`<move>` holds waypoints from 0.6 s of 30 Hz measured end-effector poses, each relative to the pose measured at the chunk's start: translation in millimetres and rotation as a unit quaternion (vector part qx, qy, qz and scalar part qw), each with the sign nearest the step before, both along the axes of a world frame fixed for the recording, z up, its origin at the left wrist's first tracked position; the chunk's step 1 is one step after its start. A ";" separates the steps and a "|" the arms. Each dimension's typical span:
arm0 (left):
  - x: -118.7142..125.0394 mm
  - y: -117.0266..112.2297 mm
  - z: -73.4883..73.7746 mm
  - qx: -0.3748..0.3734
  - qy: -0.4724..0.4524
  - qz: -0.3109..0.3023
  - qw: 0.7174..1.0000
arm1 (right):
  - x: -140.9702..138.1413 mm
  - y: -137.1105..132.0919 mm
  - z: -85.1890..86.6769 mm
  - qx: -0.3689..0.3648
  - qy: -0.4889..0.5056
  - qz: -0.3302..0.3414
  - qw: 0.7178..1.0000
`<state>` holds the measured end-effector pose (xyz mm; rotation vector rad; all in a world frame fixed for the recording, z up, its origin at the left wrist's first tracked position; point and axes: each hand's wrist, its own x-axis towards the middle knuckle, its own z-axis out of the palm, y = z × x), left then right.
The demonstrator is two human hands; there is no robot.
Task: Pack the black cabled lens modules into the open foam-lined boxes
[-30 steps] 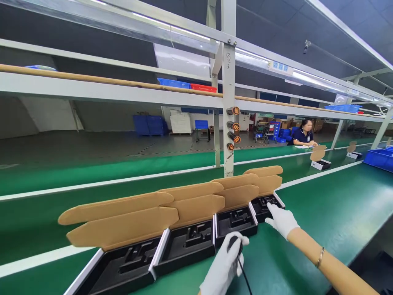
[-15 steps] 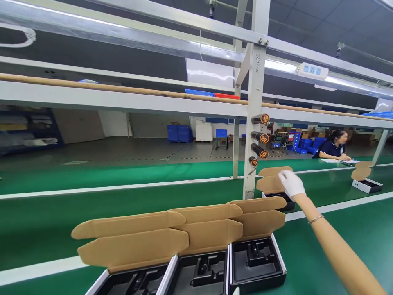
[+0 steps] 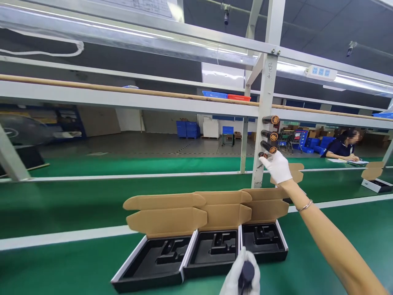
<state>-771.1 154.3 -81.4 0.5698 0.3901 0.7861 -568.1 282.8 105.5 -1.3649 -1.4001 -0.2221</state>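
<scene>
My right hand (image 3: 278, 167), in a white glove, reaches to the white post. Its thumb and fingers close about the lowest small black cylinder (image 3: 263, 155), which has an orange-marked end and is partly hidden by them. Several larger black cylinders (image 3: 270, 135) with orange stripes on their ends stick out from the post just above. My left hand (image 3: 235, 278), also gloved, is at the bottom edge with its fingers wrapped around a dark, round-ended object (image 3: 247, 272). Ahead of it, three open boxes (image 3: 153, 262) with black moulded trays stand side by side, cardboard lids raised.
The boxes stand on a green work surface (image 3: 76, 266) beside a green belt. Another open box (image 3: 296, 172) sits behind my right hand, and one more (image 3: 376, 180) stands far right. The post (image 3: 258, 176) rises behind the boxes. A person (image 3: 342, 145) sits at the far right.
My right hand has moved left from over the box behind to the lowest cylinder on the post. My left hand has come into view holding a dark object. The view has shifted left.
</scene>
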 end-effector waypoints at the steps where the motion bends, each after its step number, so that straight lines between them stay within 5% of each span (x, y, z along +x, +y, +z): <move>1: 0.0 -4.3 8.4 0.002 -0.005 -0.004 1.000 | -4.3 -15.4 1.9 -0.037 0.034 0.016 0.999; 5: 2.2 -17.8 35.6 0.020 -0.025 0.026 0.999 | -37.0 -105.1 -10.6 -0.273 0.102 0.150 0.945; 8: 8.0 -27.3 41.4 0.017 -0.010 0.022 1.000 | -64.2 -175.2 -35.9 -0.407 0.056 0.166 0.897; 12: 19.3 -45.6 36.5 -0.032 0.003 0.029 0.999 | -82.5 -230.0 -64.6 -0.367 -0.084 0.120 0.918; 18: 24.7 -71.8 40.4 0.030 -0.001 0.015 0.999 | -78.6 -256.9 -80.0 -0.302 -0.129 0.189 0.925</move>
